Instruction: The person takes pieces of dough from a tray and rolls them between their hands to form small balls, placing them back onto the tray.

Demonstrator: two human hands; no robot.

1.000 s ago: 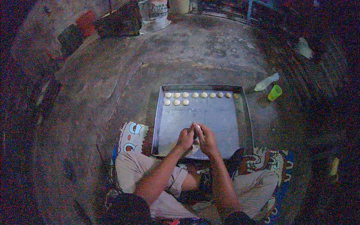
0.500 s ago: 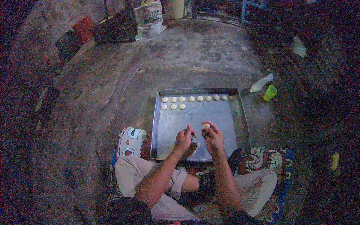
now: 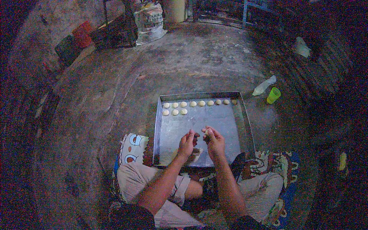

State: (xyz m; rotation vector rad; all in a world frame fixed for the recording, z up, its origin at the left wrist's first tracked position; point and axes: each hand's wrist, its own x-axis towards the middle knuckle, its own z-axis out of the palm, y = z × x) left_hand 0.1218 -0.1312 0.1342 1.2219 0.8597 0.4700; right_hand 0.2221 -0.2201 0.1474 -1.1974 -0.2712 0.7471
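Observation:
Over the near half of a shallow square metal tray (image 3: 199,128), both my hands are close together. Between the bent fingertips of my right hand (image 3: 216,145) is a small pale dough ball (image 3: 207,132), partly covered by the fingers. My left hand (image 3: 186,145) is closed just to its left, thumb up and fingers curled; what they hold, if anything, is hidden. Beneath and beside the left hand, a larger pale piece (image 3: 197,154), seemingly dough, shows in the tray. Several round dough balls (image 3: 193,104) line the tray's far edge, and three more (image 3: 175,112) form a second row at the left.
My crossed legs (image 3: 134,180) rest on a patterned mat (image 3: 134,147) at the tray's near side. Beyond the tray's right corner are a yellow-green cup (image 3: 273,96) and a pale plastic bag (image 3: 264,86) on the concrete floor. A white sack (image 3: 150,25) stands farther back.
My right hand has drawn slightly closer to the left, its fingertips now covering more of the dough ball. The view has shifted a little; the rows in the tray are the same.

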